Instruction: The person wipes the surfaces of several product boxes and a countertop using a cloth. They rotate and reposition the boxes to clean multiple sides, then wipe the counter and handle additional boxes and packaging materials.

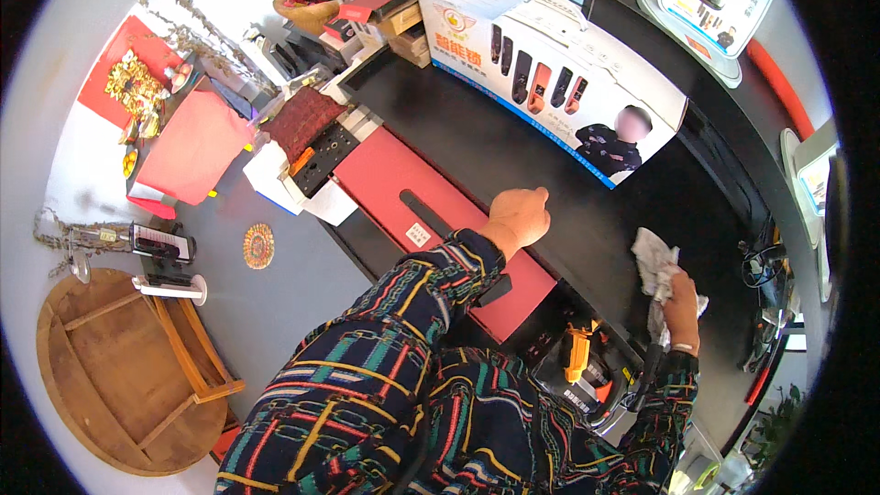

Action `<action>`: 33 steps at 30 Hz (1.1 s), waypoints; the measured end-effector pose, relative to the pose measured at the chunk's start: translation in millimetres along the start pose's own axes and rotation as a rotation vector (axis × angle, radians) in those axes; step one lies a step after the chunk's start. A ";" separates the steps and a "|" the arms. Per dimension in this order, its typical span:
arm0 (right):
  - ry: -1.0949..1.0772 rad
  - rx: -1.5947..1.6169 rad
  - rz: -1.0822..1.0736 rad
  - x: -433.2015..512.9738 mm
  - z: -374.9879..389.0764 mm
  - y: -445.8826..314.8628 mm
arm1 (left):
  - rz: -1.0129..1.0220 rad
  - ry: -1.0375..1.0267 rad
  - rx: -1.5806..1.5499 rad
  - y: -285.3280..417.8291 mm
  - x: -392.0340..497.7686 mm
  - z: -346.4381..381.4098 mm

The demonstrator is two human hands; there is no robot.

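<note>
My right hand [680, 313] grips a crumpled greyish-white cloth [653, 261] against the black countertop [591, 220], at the right of the view. Near the middle, my left hand [519, 216] is curled, knuckles up, by the edge of a long red box [412, 172]; whether its fingers hold anything is hidden. My left forearm crosses over that box, which bears a dark strip and a small white label. Beyond my hands stands a large white printed carton with a handle [550, 69].
A black perforated plate [330, 158] and dark red cloth [302, 124] lie left of the red box. Below the counter edge sits a black case with an orange tool [577, 354]. Cables [760, 265] lie at the right. A round wooden table [124, 371] is tipped at the lower left.
</note>
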State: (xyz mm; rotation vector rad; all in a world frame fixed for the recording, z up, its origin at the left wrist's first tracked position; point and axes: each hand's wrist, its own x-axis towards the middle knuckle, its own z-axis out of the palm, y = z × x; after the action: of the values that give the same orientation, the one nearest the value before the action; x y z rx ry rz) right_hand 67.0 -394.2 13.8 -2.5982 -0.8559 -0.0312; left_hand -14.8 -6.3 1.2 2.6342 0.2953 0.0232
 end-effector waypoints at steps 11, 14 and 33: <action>0.166 0.164 0.253 -19.8 24.4 -64.3 | 0.109 0.076 -0.118 -9.4 -2.0 2.3; -0.040 0.298 0.234 -9.4 40.4 -96.9 | 0.164 -0.029 -0.313 -19.9 -3.4 -13.6; 0.085 0.050 0.299 133.5 136.8 -326.9 | -0.919 0.590 -1.032 -486.6 -472.9 -203.5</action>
State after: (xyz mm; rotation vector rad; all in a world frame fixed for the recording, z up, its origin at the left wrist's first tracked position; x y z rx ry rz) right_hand -26.5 -27.4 27.7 -2.6289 -0.4274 -0.0352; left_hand -590.0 406.0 -31.1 1.2570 1.2556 0.4947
